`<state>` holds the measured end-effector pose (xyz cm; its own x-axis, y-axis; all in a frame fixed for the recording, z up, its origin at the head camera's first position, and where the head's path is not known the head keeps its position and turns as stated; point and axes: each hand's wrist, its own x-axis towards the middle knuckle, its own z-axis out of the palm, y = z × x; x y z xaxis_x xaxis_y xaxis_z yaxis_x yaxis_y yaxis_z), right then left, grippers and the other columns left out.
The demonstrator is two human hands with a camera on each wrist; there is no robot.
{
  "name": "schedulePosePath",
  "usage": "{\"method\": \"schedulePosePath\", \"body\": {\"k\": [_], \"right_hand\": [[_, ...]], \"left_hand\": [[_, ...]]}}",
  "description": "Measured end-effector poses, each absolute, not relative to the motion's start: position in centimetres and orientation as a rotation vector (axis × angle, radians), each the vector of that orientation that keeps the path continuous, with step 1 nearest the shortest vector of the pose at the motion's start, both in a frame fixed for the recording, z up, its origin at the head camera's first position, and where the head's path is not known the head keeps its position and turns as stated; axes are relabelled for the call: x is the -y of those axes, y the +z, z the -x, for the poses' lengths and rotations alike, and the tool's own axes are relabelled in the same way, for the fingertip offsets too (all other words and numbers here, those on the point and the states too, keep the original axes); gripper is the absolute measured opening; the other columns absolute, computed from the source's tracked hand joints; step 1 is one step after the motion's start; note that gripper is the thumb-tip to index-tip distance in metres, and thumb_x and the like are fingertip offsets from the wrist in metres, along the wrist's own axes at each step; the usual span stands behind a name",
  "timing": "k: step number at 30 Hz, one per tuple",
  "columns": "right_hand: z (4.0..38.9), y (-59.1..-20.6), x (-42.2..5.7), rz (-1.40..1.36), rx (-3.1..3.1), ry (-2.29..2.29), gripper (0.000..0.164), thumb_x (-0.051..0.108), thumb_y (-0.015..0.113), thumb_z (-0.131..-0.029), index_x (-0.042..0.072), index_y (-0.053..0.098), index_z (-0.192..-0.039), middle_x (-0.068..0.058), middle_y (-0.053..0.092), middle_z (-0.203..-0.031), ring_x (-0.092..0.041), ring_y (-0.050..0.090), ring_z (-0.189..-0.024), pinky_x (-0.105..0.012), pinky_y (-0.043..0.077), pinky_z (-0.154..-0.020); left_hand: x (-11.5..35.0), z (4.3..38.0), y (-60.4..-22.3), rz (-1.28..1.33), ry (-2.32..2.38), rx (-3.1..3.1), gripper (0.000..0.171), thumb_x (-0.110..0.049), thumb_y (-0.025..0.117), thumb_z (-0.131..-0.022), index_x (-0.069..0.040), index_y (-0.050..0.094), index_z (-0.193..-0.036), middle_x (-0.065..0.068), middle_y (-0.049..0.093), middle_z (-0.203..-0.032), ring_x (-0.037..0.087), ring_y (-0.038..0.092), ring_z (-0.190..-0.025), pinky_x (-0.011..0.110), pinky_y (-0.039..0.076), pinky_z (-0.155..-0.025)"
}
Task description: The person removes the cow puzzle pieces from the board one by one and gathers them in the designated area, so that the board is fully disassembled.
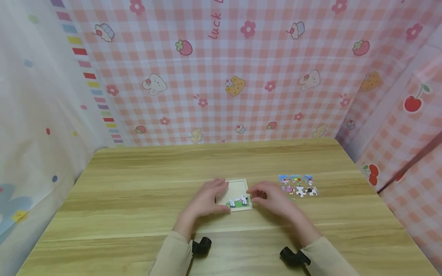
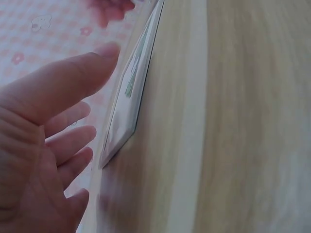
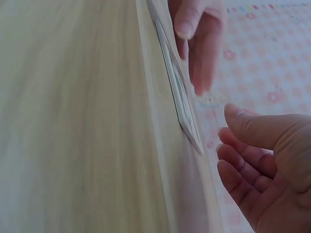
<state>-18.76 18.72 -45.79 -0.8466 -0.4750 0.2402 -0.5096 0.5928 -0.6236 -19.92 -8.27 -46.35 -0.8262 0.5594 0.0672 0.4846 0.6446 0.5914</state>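
A shallow puzzle tray (image 1: 236, 188) with a pale rim lies on the table between both hands. Along its near side sit joined puzzle pieces (image 1: 238, 202) showing green ground and white animal legs; the tray's upper part shows bare backing. My left hand (image 1: 206, 199) spreads over the tray's left side, thumb at the near left corner. My right hand (image 1: 273, 198) hovers by the right rim, fingers loosely bent. In the right wrist view, no piece shows between the fingers of my right hand (image 3: 267, 160). Relaxed fingers also show on my left hand (image 2: 48, 126) in the left wrist view.
Several loose puzzle pieces (image 1: 299, 191) lie in rough rows to the right of the tray, just beyond the right hand. The wood-grain table (image 1: 138, 184) meets a pink checked cloth (image 1: 214, 69) at the back, with more cloth hanging at both sides.
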Motion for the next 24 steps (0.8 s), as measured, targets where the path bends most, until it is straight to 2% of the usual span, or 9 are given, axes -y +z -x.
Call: {"method": "schedulePosePath", "body": {"k": [4,10,17,24], "right_hand": [[19.0,-45.9,-17.4,-0.89,2.775,1.113,0.02,0.008,0.076,-0.086,0.011,0.074,-0.106,0.001,0.067,-0.094,-0.011,0.057,-0.082,-0.028,0.05,-0.073],[19.3,-46.2,-16.0,-0.941,2.779,1.147,0.021,0.009,0.076,-0.086,0.008,0.073,-0.107,0.001,0.066,-0.09,-0.012,0.058,-0.08,-0.027,0.05,-0.071],[19.6,-46.4,-14.6,-0.957,2.796,1.165,0.021,0.008,0.077,-0.085,0.008,0.073,-0.106,0.001,0.065,-0.091,-0.014,0.058,-0.081,-0.028,0.049,-0.071],[19.6,-46.7,-13.8,-0.97,2.817,1.117,0.021,0.009,0.078,-0.084,0.009,0.074,-0.104,0.003,0.063,-0.089,-0.009,0.054,-0.079,-0.025,0.048,-0.071]], "left_hand": [[7.9,20.0,-46.3,-0.849,0.91,-2.749,0.089,-0.038,0.085,-0.076,-0.005,0.044,-0.148,0.016,0.033,-0.157,0.034,0.022,-0.147,0.05,0.011,-0.119],[7.6,20.2,-46.5,-0.8,0.879,-2.777,0.096,-0.039,0.086,-0.073,-0.001,0.041,-0.149,0.019,0.03,-0.158,0.036,0.021,-0.147,0.053,0.01,-0.119],[8.0,20.2,-46.8,-0.813,0.843,-2.774,0.094,-0.039,0.085,-0.075,0.003,0.043,-0.147,0.022,0.029,-0.157,0.037,0.02,-0.147,0.056,0.01,-0.118],[8.4,20.5,-47.1,-0.842,0.87,-2.758,0.094,-0.038,0.085,-0.075,0.006,0.041,-0.146,0.021,0.03,-0.157,0.036,0.02,-0.148,0.052,0.01,-0.119]]}}
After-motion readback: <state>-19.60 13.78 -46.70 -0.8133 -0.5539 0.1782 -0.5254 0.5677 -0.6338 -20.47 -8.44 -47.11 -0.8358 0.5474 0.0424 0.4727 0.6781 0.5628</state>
